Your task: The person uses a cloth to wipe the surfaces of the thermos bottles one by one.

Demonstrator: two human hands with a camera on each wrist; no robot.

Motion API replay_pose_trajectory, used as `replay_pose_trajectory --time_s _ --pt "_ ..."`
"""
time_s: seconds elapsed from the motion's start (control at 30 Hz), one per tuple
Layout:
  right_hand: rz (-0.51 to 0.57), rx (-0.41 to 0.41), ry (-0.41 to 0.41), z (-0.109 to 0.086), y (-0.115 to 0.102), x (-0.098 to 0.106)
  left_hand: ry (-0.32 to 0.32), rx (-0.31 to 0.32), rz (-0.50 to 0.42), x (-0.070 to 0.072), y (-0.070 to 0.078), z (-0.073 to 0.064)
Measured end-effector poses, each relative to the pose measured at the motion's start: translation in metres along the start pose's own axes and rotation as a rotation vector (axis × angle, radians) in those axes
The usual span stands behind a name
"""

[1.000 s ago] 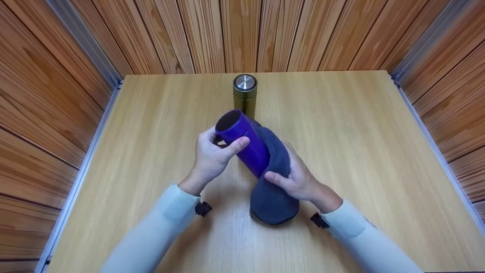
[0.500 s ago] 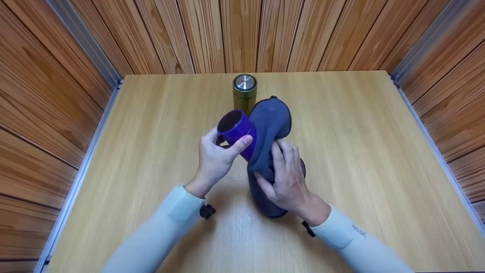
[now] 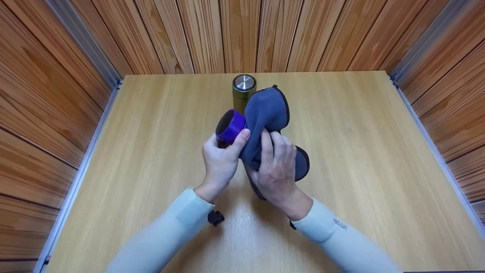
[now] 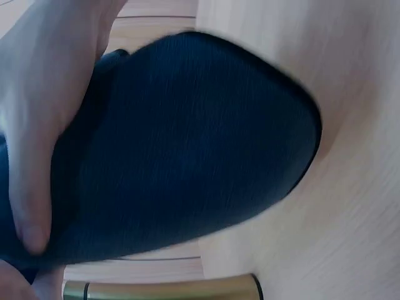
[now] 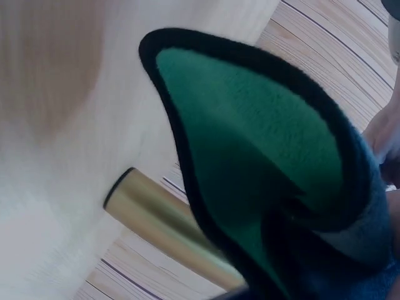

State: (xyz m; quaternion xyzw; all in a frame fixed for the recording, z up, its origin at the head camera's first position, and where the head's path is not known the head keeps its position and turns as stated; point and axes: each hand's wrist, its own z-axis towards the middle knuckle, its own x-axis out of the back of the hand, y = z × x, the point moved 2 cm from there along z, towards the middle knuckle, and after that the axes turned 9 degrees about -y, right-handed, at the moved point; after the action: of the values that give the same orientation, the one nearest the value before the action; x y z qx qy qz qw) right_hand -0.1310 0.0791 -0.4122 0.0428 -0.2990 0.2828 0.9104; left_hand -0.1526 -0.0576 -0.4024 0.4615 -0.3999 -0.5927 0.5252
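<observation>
A purple cylindrical flask [image 3: 235, 126] is tilted, its dark round end facing up and left. My left hand [image 3: 220, 163] grips it near that end, thumb along its side. A microfibre cloth [image 3: 268, 108], grey-blue outside with a black edge, is wrapped over the flask's lower part and hides it. My right hand [image 3: 276, 170] holds the cloth around the flask with curled fingers, and a flap hangs out on the right. In the right wrist view the cloth's green inner side [image 5: 250, 106] shows. The left wrist view has its dark outer side [image 4: 187, 137].
Just behind the cloth, a gold flask [image 3: 242, 100] with a silver-topped lid stands upright on the wooden table [image 3: 360, 151]. Wood-plank walls [image 3: 242, 34] enclose the table at the back and both sides.
My right hand has turned over onto the top of the cloth, folding it further over the flask, so less purple shows. The left hand has shifted slightly right, and the flask's end has tilted left.
</observation>
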Motion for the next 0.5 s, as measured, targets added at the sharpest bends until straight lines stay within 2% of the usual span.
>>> replay_pose_trajectory --time_s 0.1,0.2,0.4,0.5 --pt "-0.075 0.007 0.03 0.004 -0.003 -0.002 0.02 -0.007 -0.029 -0.003 0.0 -0.001" --pt "-0.104 0.02 0.047 0.007 -0.003 -0.003 0.037 -0.012 -0.03 -0.004 0.003 -0.002" --pt "-0.099 0.069 0.099 0.006 0.001 -0.002 0.067 -0.029 -0.002 -0.005 0.011 -0.002" --pt "-0.087 0.086 0.121 0.006 0.003 -0.002 0.059 -0.025 -0.033 -0.006 0.014 -0.002"
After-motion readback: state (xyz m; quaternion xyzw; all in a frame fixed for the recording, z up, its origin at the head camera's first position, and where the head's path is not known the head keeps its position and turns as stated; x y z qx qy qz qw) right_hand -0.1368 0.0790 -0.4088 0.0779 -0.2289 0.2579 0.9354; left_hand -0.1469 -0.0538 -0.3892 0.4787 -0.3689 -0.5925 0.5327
